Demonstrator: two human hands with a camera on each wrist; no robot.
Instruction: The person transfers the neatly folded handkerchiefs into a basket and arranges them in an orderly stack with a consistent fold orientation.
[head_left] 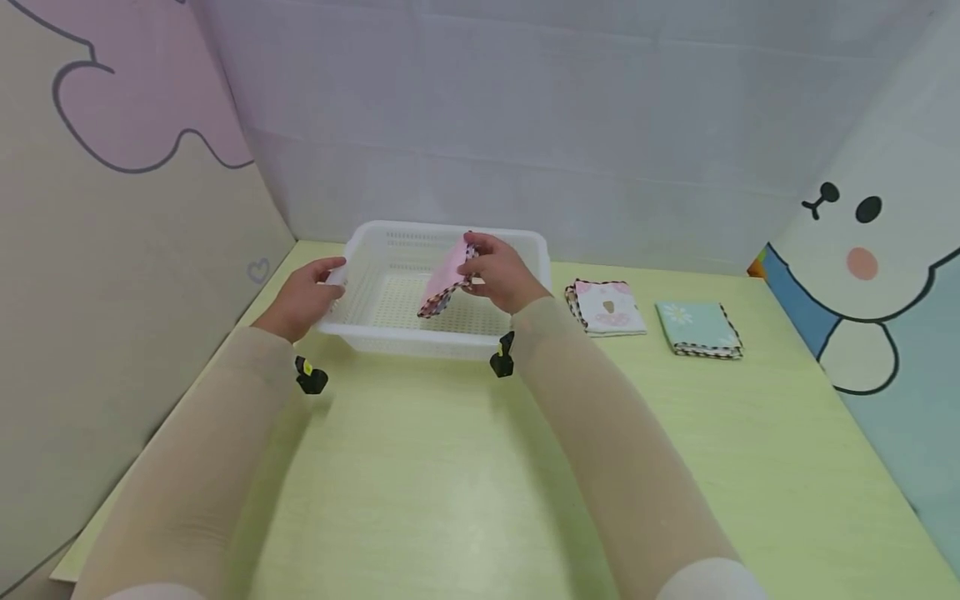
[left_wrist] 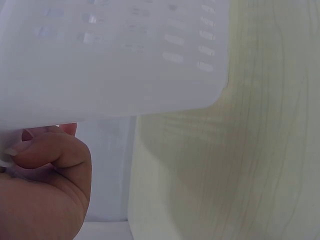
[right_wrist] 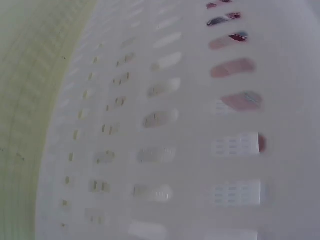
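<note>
A white slotted plastic basket [head_left: 420, 342] stands at the back of the table. My left hand [head_left: 300, 293] holds its left rim, with thumb and fingers at the edge; the left wrist view shows this hand [left_wrist: 52, 180] bent at the basket's wall [left_wrist: 115, 85]. Over the basket's inside, my right hand [head_left: 504, 271] pinches a folded pink handkerchief [head_left: 444, 279] with a checked border, which hangs tilted down to the left. The right wrist view is filled by the basket's slotted side [right_wrist: 192, 140], and pink cloth shows through some slots; the right hand is out of that view.
To the basket's right lie a folded white handkerchief [head_left: 611, 307] with a pink animal print and a folded mint-green one [head_left: 697, 327] with a daisy. A pale wall [head_left: 480, 125] rises behind the table [head_left: 420, 467], and printed panels flank both sides.
</note>
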